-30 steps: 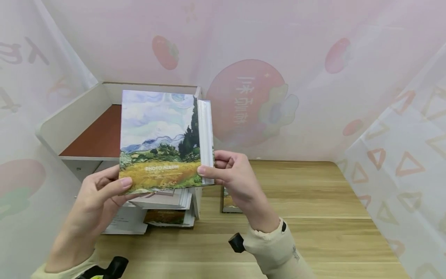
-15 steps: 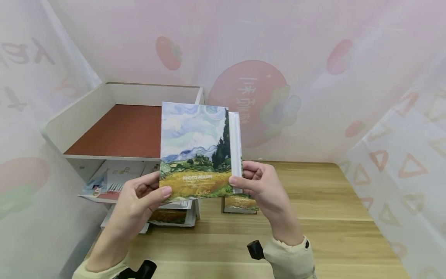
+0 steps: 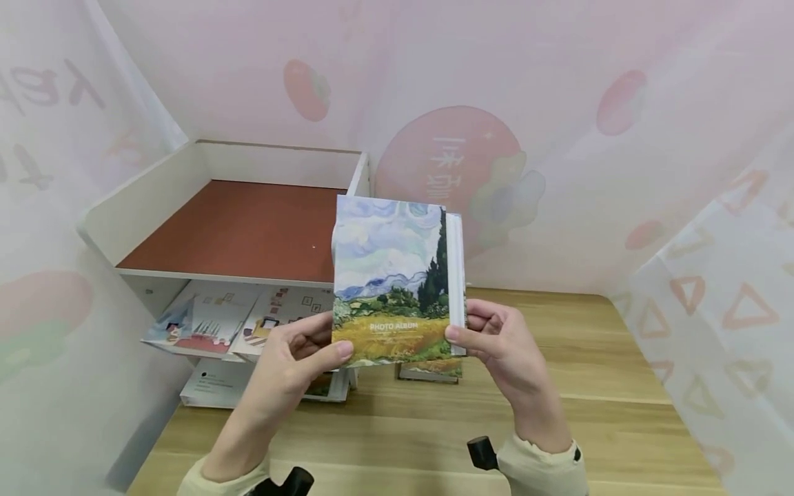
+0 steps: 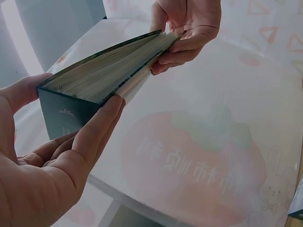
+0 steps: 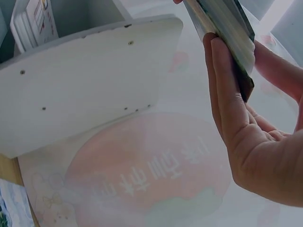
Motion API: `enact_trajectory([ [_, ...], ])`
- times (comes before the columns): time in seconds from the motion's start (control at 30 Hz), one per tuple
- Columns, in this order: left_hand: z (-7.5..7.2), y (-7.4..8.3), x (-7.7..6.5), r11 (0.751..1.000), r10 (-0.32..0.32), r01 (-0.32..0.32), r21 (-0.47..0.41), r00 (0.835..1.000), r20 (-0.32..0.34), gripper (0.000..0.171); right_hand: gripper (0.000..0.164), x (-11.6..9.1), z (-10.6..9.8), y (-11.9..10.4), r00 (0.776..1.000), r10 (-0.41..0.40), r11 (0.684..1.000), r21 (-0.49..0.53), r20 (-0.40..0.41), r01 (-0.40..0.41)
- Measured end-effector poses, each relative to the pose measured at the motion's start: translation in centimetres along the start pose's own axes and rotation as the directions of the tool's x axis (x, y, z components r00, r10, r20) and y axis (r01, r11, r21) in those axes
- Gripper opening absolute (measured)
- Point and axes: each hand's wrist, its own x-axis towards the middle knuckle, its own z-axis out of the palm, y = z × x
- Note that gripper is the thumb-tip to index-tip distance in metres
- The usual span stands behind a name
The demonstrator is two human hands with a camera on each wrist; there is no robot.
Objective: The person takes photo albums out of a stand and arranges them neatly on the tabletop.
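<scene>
A photo album (image 3: pixel 391 275) with a painted wheat field and cypress on its cover is held up off the table between both hands. My left hand (image 3: pixel 291 372) grips its lower left side, thumb on the front cover. At the lower right, my right hand (image 3: pixel 509 344) pinches the page edges and cover. In the left wrist view the album's dark green spine (image 4: pixel 71 113) faces the left palm, and its pages fan slightly toward the right hand. Behind and below it, a second album (image 3: pixel 429 372) with similar artwork lies on the table, partly hidden.
On the left stands a white shelf unit (image 3: pixel 143 200) with a brown top board (image 3: pixel 260 227). Illustrated books (image 3: pixel 205 320) lie on its middle level, and more white-edged books (image 3: pixel 214 386) below. A printed curtain (image 3: pixel 558 138) surrounds the wooden table (image 3: pixel 608 413).
Both hands have carried the photo album to the right and slightly down, away from in front of the shelf. The shelf's brown top and the books beneath it now show more.
</scene>
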Motion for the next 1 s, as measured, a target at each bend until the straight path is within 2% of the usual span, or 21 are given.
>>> enact_trajectory([
  [0.17, 1.4, -0.8, -0.2, 0.998, -0.065, 0.065, -0.015, 0.998, 0.01, 0.054, 0.028, -1.2, -1.4, 0.6, 1.0, -0.02, 1.0, 0.01, 0.008, 0.02],
  [0.37, 3.7, -1.8, -0.6, 0.995, -0.101, 0.102, 0.021, 0.994, -0.044, 0.059, 0.029, -2.1, -2.8, 1.0, 1.0, -0.019, 1.0, 0.023, -0.011, 0.019],
  [0.5, 4.9, -2.7, -0.6, 0.991, -0.124, 0.122, -0.05, 0.99, -0.061, 0.057, 0.029, -2.6, -3.5, 0.9, 0.999, -0.01, 1.0, -0.009, -0.04, 0.01],
  [0.6, 5.7, -3.6, -0.7, 0.99, -0.127, 0.124, -0.064, 0.991, -0.05, 0.054, 0.029, -3.0, -4.2, 1.0, 0.999, 0.005, 0.999, -0.036, -0.047, -0.006],
  [0.8, 7.3, -5.3, -0.8, 0.992, -0.126, 0.126, -0.03, 0.992, 0.008, 0.052, 0.029, -4.5, -6.5, 1.6, 0.999, 0.031, 0.999, -0.044, -0.008, -0.031],
  [1.0, 8.0, -7.0, -0.3, 0.988, -0.144, 0.146, -0.046, 0.988, 0.046, 0.051, 0.03, -5.3, -7.9, 2.6, 0.998, 0.056, 0.998, -0.036, -0.017, -0.057],
])
